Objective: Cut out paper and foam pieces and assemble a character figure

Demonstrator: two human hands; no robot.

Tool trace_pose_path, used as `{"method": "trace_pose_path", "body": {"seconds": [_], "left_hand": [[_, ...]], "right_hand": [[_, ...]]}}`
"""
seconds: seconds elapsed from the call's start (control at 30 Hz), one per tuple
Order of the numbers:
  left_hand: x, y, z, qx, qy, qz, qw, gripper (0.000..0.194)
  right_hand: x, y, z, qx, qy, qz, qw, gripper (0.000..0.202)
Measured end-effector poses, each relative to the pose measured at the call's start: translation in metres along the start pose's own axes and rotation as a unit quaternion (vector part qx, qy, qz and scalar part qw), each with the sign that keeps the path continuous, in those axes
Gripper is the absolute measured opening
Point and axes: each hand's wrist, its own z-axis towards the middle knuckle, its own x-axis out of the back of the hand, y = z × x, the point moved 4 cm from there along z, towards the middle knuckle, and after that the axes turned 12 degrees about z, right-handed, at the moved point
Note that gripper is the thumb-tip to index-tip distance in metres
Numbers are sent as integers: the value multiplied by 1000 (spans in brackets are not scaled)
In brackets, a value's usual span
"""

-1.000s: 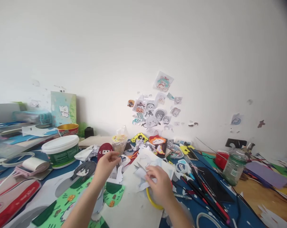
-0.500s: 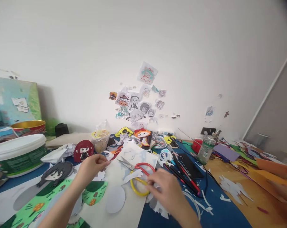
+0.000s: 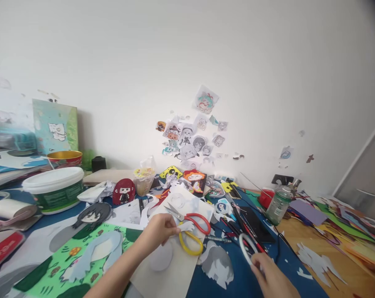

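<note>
— A pale wall [image 3: 113,62] stands behind a littered blue tabletop [image 3: 202,285]. And the hands?
— The left hand [image 3: 162,229] has its fingers nearly closed, pinching a small white cutout [image 3: 186,226] over the scissors [image 3: 181,216]; the right hand [image 3: 266,269] curls round a white ring [image 3: 242,247], beside the pens [image 3: 249,229].
— Advice?
— Pinch lightly, lest the paper crease; keep the ring clear of the pens.
— Unclear?
— The left fingertips' exact contact; the right hand hides the ring's near edge

A strip of blue tablecloth [image 3: 244,285] affords low passage between the grey paper cutout [image 3: 217,265] and the right hand [image 3: 261,267]. Scissors [image 3: 185,217] obstruct the left hand [image 3: 164,229] rightward; pens [image 3: 249,229] and glass jar [image 3: 277,208] stand beyond.
</note>
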Motion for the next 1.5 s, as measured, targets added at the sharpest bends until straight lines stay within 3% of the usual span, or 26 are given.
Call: {"method": "trace_pose_path", "body": {"seconds": [0.07, 0.13, 0.23, 0.33, 0.43, 0.53, 0.67, 0.87, 1.07, 1.27, 1.37, 1.5], "left_hand": [[-7, 5, -1, -7, 1, -12, 1000, 38], [-12, 11, -1, -28, 7, -43, 999, 39], [-12, 12, 3, -54, 46, -142, 987, 40], [-2, 2, 11, -48, 91, -258, 961, 51], [11, -10, 15, -43, 127, -268, 954, 44], [14, -15, 16, -40, 149, -228, 961, 31], [3, -16, 18, -20, 127, -175, 976, 23], [14, -18, 12, 4, 202, -61, 977, 17], [24, -14, 1, -68, 279, 115, 951, 21], [17, -8, -2, -93, 250, 250, 931, 31], [14, -8, -2, -108, 246, 241, 933, 36], [12, -13, 1, -89, 251, 148, 952, 35]], "right_hand": [[0, -15, 12, -19, 30, 69, 997, 16], [-10, -45, 28, 25, 25, 185, 982, 20], [-46, -100, 52, 107, -108, 370, 917, 22], [-82, -143, 70, 136, -214, 471, 845, 24], [-103, -162, 78, 161, -234, 486, 826, 28], [-113, -166, 77, 181, -234, 469, 832, 33], [-118, -161, 71, 173, -234, 483, 826, 28], [-120, -153, 71, 171, -212, 477, 835, 20], [-125, -149, 73, 170, -186, 457, 853, 23], [-132, -143, 77, 145, -169, 466, 857, 28], [-135, -140, 79, 125, -181, 481, 849, 29], [-139, -139, 78, 116, -221, 503, 828, 35]]}}
